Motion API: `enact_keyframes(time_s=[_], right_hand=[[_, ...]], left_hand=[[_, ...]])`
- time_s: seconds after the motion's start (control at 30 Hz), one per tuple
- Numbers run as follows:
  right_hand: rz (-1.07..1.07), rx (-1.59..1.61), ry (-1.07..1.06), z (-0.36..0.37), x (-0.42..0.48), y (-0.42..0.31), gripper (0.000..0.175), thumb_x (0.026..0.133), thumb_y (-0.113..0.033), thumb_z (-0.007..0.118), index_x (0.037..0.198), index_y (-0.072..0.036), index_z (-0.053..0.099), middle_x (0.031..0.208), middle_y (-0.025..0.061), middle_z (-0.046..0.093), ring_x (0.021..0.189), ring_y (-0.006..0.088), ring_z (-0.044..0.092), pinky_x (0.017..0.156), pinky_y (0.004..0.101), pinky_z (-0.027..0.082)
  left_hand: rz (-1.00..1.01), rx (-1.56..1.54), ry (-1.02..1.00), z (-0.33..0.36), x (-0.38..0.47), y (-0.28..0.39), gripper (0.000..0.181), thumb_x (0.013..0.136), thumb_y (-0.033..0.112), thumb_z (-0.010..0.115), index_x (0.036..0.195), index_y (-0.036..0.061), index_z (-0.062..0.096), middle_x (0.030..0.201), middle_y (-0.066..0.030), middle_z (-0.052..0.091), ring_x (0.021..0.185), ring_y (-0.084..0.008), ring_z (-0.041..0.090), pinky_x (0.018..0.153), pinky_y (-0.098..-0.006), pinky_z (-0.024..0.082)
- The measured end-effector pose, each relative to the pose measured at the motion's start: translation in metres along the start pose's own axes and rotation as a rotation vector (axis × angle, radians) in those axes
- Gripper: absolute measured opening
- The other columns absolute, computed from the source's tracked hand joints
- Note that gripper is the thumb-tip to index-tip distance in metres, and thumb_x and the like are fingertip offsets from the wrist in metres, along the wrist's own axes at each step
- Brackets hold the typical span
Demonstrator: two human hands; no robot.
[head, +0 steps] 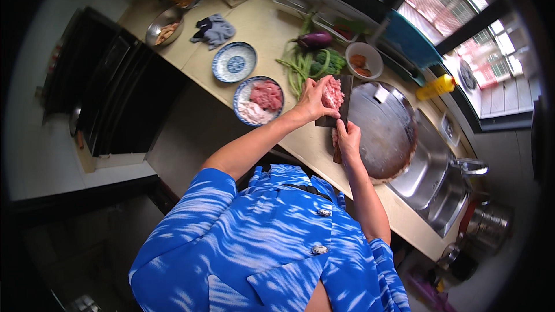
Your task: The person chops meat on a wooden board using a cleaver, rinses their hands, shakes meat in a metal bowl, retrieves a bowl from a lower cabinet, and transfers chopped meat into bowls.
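A cleaver (344, 91) with a broad dark blade carries a heap of minced meat (333, 93). My right hand (349, 136) is closed around its handle. Against the meat on the blade rests my left hand (314, 99), fingers spread over the heap and thumb near the blade's lower part. Just right of the cleaver lies a large round chopping board (381, 134), its surface wet, with a small white piece at its upper edge. To the left, a blue-patterned plate (236, 101) holds pink minced meat (266, 95) and paler meat (255, 112) side by side.
Another blue-patterned plate (234, 62), a grey cloth (219, 30) and a metal bowl (164, 27) stand left. Behind are an eggplant (315, 40), green beans (299, 67), broccoli (331, 61) and a white bowl (364, 60). A yellow bottle (435, 87) and steel sink (427, 169) are right.
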State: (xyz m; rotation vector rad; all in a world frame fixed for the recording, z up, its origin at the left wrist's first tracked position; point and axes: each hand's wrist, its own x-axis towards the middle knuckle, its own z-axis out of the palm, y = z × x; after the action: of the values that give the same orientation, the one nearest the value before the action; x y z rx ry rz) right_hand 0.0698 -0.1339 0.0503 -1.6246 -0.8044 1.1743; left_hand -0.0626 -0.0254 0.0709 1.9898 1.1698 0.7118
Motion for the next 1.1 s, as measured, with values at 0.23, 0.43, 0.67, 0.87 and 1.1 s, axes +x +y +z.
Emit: enact_keyframes(time_s=[0.23,0.43,0.67,0.87,1.1], right_hand=[[-0.069,-0.175,-0.092,0.146,0.05,-0.044,0.033,0.085,-0.024,0.057,0.066,0.003,0.055,0.05,0.0107,0.054,0.041,0.0187,0.055,0.04,0.0334,0.044],[-0.213,-0.437,-0.087,0.242,0.093,-0.048,0.032,0.079,-0.024,0.058,0.07,0.008,0.059,0.065,0.0277,0.057,0.065,0.0416,0.06,0.062,0.0456,0.046],[-0.121,-0.533,-0.091,0.285,0.116,-0.034,0.031,0.077,-0.021,0.058,0.072,0.01,0.06,0.069,0.0305,0.058,0.071,0.0433,0.061,0.069,0.0461,0.048],[-0.08,-0.579,-0.072,0.291,0.114,-0.046,0.031,0.077,-0.02,0.058,0.072,0.01,0.06,0.07,0.0312,0.058,0.072,0.0437,0.06,0.069,0.046,0.047],[-0.165,-0.705,-0.055,0.288,0.109,-0.066,0.03,0.078,-0.02,0.058,0.071,0.01,0.06,0.071,0.0315,0.057,0.073,0.0448,0.059,0.071,0.0476,0.046]], left_hand=[[0.014,0.22,0.385,-0.101,0.004,-0.079,0.078,0.066,0.038,0.077,0.132,0.0138,0.044,0.113,-0.0139,0.054,0.101,-0.0305,0.041,0.092,-0.0399,0.033],[-0.035,0.307,0.445,-0.158,0.013,-0.166,0.064,0.076,0.037,0.07,0.13,0.0128,0.047,0.107,-0.0147,0.055,0.098,-0.0315,0.043,0.091,-0.0411,0.034],[-0.071,0.112,0.293,-0.176,0.026,-0.239,0.051,0.08,0.024,0.063,0.126,0.0077,0.048,0.109,-0.0157,0.058,0.098,-0.0317,0.048,0.089,-0.0397,0.038],[-0.075,0.151,0.288,-0.18,0.031,-0.274,0.061,0.077,0.029,0.067,0.13,0.0125,0.043,0.11,-0.0229,0.045,0.101,-0.0383,0.045,0.09,-0.0435,0.037],[-0.008,0.173,0.25,-0.194,0.041,-0.27,0.075,0.065,0.029,0.078,0.13,0.0105,0.043,0.122,-0.0191,0.043,0.11,-0.0371,0.043,0.094,-0.0429,0.036]])
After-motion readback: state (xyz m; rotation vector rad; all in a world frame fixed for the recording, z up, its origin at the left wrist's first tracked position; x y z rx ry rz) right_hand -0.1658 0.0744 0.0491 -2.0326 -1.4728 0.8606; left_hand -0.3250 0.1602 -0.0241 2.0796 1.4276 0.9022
